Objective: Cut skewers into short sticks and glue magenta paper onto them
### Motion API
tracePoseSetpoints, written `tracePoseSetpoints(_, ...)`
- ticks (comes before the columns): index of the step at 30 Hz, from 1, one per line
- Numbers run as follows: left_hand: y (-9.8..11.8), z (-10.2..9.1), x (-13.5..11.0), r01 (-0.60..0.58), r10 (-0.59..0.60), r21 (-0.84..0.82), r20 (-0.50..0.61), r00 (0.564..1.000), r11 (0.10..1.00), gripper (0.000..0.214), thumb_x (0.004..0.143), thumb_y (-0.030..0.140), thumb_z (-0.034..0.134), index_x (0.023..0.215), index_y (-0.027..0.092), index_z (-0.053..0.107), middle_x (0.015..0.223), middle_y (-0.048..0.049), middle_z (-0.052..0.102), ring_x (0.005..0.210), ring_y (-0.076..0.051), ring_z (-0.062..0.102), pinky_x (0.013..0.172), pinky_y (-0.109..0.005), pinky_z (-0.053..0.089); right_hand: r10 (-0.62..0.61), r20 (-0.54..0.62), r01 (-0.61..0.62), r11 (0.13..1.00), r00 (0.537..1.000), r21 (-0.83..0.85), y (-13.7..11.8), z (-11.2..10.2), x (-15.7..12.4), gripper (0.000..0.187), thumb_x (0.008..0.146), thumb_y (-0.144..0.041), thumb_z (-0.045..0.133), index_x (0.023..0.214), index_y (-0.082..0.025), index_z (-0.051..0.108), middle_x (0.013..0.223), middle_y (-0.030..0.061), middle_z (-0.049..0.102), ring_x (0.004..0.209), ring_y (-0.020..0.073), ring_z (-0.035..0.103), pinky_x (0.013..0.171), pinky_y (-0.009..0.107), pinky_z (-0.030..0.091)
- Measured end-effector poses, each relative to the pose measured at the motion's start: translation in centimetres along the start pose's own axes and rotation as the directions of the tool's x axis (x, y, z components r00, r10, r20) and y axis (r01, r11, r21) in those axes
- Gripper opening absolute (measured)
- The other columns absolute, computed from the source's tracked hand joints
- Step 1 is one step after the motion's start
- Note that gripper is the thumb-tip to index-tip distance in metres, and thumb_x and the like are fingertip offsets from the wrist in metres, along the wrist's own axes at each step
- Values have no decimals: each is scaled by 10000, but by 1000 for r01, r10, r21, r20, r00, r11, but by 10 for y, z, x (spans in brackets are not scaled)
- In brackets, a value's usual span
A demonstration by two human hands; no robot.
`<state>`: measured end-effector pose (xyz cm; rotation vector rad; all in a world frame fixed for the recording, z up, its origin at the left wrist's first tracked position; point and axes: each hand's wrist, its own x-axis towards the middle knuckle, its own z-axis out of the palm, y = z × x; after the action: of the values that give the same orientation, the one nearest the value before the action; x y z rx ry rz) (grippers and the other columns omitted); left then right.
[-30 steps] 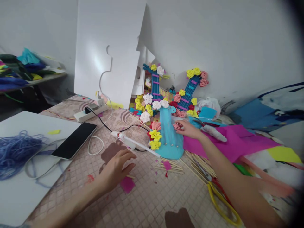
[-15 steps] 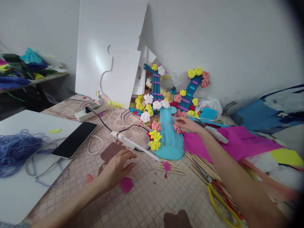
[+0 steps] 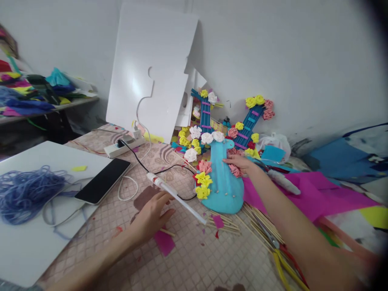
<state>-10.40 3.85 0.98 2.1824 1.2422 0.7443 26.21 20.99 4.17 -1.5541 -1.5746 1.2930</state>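
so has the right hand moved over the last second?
Yes, slightly left: against the white flowers at the top of the blue guitar shape, the right hand now reaches farther across it.

Near tabletop [image 3: 194, 258] passable; white rod [image 3: 185, 203] obstructs beyond.

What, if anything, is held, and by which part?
Right grip: fingertips at the right edge of the blue guitar cutout, by the pink flowers; whether it's held can't be told. Left grip: nothing visibly held.
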Motion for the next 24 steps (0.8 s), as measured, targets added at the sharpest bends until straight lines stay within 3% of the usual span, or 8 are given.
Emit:
tracePoseSetpoints(10,-8,7,3,-81,78,-37,-58,995,996,303,799,102,523,1088,171,580,1093,-100,633,1023,-213,601,890,-383,504,-42,-210,56,997,977,62,-30,-53,15,139,738,-304,693,736,-201,600,653,39,712,621,197,676,670,374,572)
tracePoseSetpoints(17,-9,7,1,-55,54,-32,-31,998,998,276,822,117,526,1087,183,570,1101,-96,621,1029,-216,594,887,-373,501,-115,-310,93,992,944,-85,-26,-51,39,194,730,-348,690,663,-200,583,626,35,687,668,201,665,674,361,554)
tracePoseSetpoints(21,-6,6,0,-35,34,-36,-25,999,999,282,816,111,537,1086,184,573,1106,-97,624,1035,-223,587,890,-378,494,-185,-444,85,968,877,-235,-34,-52,42,207,715,-308,682,592,-193,562,571,42,637,722,241,650,671,367,526)
tracePoseSetpoints(24,-3,5,1,-40,40,-33,-20,999,999,307,794,94,545,1086,181,579,1111,-100,629,1048,-233,586,901,-386,489,-282,-582,74,932,763,-355,-44,-44,35,161,739,-253,633,616,-181,559,668,93,640,846,290,628,755,413,489)
